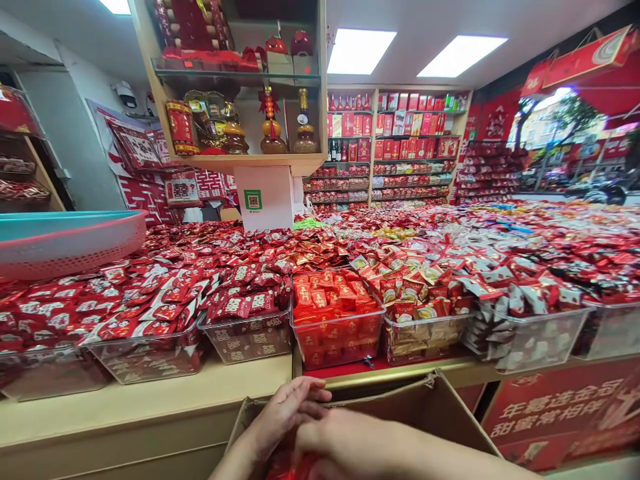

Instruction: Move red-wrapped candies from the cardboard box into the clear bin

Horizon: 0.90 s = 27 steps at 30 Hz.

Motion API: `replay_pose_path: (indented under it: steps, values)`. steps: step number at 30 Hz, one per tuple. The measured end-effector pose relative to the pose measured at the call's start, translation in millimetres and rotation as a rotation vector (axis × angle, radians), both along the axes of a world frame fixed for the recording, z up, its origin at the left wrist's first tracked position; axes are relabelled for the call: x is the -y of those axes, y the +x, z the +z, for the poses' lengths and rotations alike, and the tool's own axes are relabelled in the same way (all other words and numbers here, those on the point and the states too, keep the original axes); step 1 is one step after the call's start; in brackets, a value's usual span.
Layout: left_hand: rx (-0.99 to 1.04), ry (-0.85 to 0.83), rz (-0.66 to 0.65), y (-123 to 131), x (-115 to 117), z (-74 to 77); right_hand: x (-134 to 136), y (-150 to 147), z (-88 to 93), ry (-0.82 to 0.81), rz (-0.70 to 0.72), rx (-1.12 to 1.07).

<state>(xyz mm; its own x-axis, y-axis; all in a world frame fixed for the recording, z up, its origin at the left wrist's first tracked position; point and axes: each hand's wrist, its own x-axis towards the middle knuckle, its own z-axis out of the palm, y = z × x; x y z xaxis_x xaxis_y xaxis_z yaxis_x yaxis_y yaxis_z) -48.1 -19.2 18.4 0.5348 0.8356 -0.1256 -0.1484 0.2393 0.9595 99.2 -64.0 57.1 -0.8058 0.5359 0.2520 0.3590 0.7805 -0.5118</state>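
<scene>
Red wrapped sweets (pixel 286 468) lie down inside the cardboard box (pixel 450 407) at the near edge, only a small patch of them showing under the two hands. The left hand (pixel 285 413) reaches in with its fingers (pixel 313 395) stretched out and close side by side, resting against the right hand (pixel 345 443) and closed on nothing I can see. The right hand's fingers curl downward out of sight, so I cannot tell whether they grip any sweets.

Just beyond the box runs the pale counter (pixel 150 400). Along it stands a row of clear plastic bins: one of orange-red packets (pixel 335 340) straight ahead, one of dark red packets (pixel 250 343) to its left, and one of gold-and-red packets (pixel 425 333) to its right. All are already heaped above their rims, so by my judgement the display is well stocked, while how much remains in the box is hidden.

Further back the heaps spread across the whole stand. A pink-and-teal basket (pixel 65 247) sits on them at the left, a QR code sign (pixel 253 199) hangs on the post, and red gift boxes fill the far wall shelves (pixel 400 147).
</scene>
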Motion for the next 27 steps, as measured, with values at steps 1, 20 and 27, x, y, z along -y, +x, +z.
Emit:
replay_pose_path:
  steps: [1, 20, 27]
  values:
    - [0.039, -0.075, -0.04, 2, 3, 2.7, -5, 5, 4.9, 0.052, -0.033, -0.045]
    - [-0.006, -0.018, 0.027, 12, 9, 1.0, -28, 35, -52.9, -0.69, -0.554, -0.642]
    - [0.036, -0.023, 0.098, 17, 7, -2.9, -27, 33, -48.6, -0.725, -0.581, -0.763]
